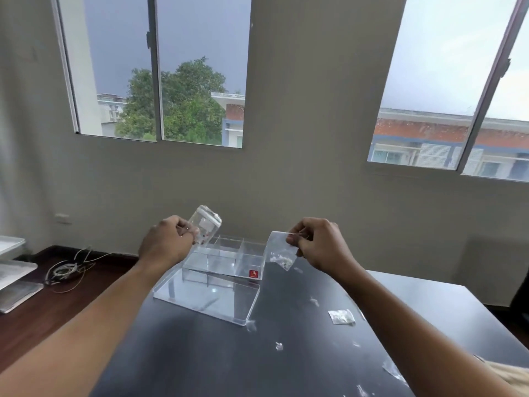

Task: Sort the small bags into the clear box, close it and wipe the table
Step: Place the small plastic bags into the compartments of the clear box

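Note:
A clear box [226,259] with inner dividers and a red sticker stands open at the far middle of the dark table [200,348]. Its clear lid [209,299] lies flat in front of it. My left hand [167,239] holds a small clear bag [205,222] up above the box's left end. My right hand [317,242] pinches another small bag [279,250] with pale bits inside, just right of the box. More small bags lie on the table to the right: one [341,316] near my right forearm, others [393,369] at the near right edge.
Small scraps [279,345] dot the table's right half. Left of the table is a brown surface with a coil of white cable [64,270] and stacked grey trays [13,276]. The wall with two windows stands close behind.

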Demonstrator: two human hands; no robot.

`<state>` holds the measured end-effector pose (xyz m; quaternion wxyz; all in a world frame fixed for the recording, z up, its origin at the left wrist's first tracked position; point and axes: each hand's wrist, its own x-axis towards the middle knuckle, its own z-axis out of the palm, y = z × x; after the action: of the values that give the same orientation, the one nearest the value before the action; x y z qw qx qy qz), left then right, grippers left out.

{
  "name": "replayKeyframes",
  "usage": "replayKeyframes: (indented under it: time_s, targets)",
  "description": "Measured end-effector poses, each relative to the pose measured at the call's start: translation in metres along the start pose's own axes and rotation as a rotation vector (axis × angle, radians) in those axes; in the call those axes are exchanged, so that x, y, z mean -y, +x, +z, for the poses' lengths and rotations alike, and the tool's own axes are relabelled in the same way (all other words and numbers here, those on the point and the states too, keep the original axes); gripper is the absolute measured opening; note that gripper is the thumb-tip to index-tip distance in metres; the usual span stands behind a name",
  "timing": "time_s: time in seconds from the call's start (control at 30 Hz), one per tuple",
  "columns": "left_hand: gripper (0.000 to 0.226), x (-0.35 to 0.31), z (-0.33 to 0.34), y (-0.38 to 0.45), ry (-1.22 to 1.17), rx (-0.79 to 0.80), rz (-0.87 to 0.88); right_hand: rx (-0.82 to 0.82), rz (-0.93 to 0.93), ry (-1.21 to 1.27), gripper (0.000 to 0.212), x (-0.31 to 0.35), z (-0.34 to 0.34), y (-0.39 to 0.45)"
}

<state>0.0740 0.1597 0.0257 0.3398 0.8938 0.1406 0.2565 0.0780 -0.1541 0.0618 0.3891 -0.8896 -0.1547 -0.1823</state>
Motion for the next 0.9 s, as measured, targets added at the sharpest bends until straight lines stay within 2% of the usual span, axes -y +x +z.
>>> replayKeyframes:
  time_s: [0.27, 0.43, 0.53, 0.63, 0.73, 0.83, 0.9]
  targets:
    - [0.024, 0.029, 0.023, 0.025, 0.007, -0.005, -0.036, 0.092, 0.038, -0.029, 0.004, -0.02, 0.07, 0.059]
    - [0.011, 0.035, 0.048, 0.022, 0.032, -0.064, -0.003, 0.183, 0.04, -0.146, 0.006, -0.033, 0.1, 0.08]
    - [0.007, 0.043, 0.059, 0.019, 0.068, -0.096, 0.057, 0.268, 0.026, -0.23, 0.011, -0.036, 0.111, 0.087]
    - [0.011, 0.047, 0.068, 0.018, 0.149, -0.116, 0.158, 0.27, -0.001, -0.299, 0.014, -0.038, 0.118, 0.09]
    - [0.016, 0.049, 0.072, 0.017, 0.24, -0.214, 0.254, 0.27, -0.03, -0.378, 0.01, -0.039, 0.124, 0.09]
    - [0.013, 0.049, 0.073, 0.018, 0.322, -0.241, 0.363, 0.232, -0.073, -0.475, 0.032, -0.035, 0.123, 0.087]
    - [0.025, 0.051, 0.073, 0.018, 0.355, -0.166, 0.417, 0.182, -0.143, -0.493, 0.037, -0.03, 0.117, 0.08]
